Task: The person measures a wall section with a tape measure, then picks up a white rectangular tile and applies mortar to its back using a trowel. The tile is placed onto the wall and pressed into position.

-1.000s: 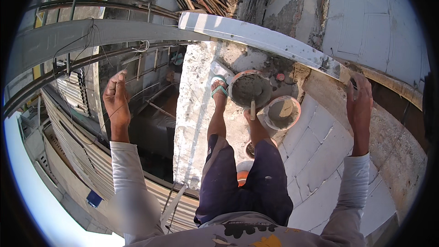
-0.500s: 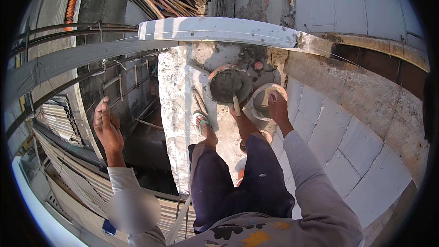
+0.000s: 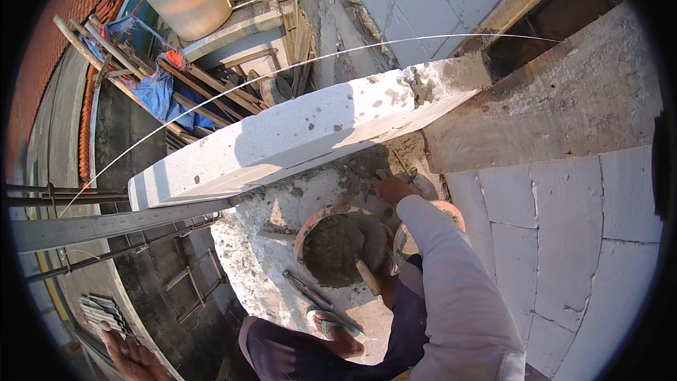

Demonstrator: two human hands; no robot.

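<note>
My right hand point(image 3: 392, 188) reaches down to the rough ledge at the foot of the white block wall. Its fingers are curled over something I cannot make out, close to a thin stick point(image 3: 400, 161). Just left of it sits a round tub point(image 3: 302, 237) of wet grey mortar. A trowel rests in it, its wooden handle point(image 3: 367, 277) leaning over the near rim. My right forearm partly covers a second tub point(image 3: 453, 213). At the lower left my left hand point(image 3: 131, 357) hangs empty, its fingers loosely apart.
A row of white blocks point(image 3: 296, 123) crosses ahead under a taut white string point(image 3: 296, 65). A long grey beam point(image 3: 92, 228) runs left over a drop. Tongs-like metal bars point(image 3: 308, 291) lie by my sandalled foot. Planks, blue tarp point(image 3: 159, 97) and a large tank point(image 3: 187, 0) stand beyond.
My right hand has left the second tub and moved forward to the ledge by the wall. My left hand has dropped toward the lower left. The view has turned and leaned closer.
</note>
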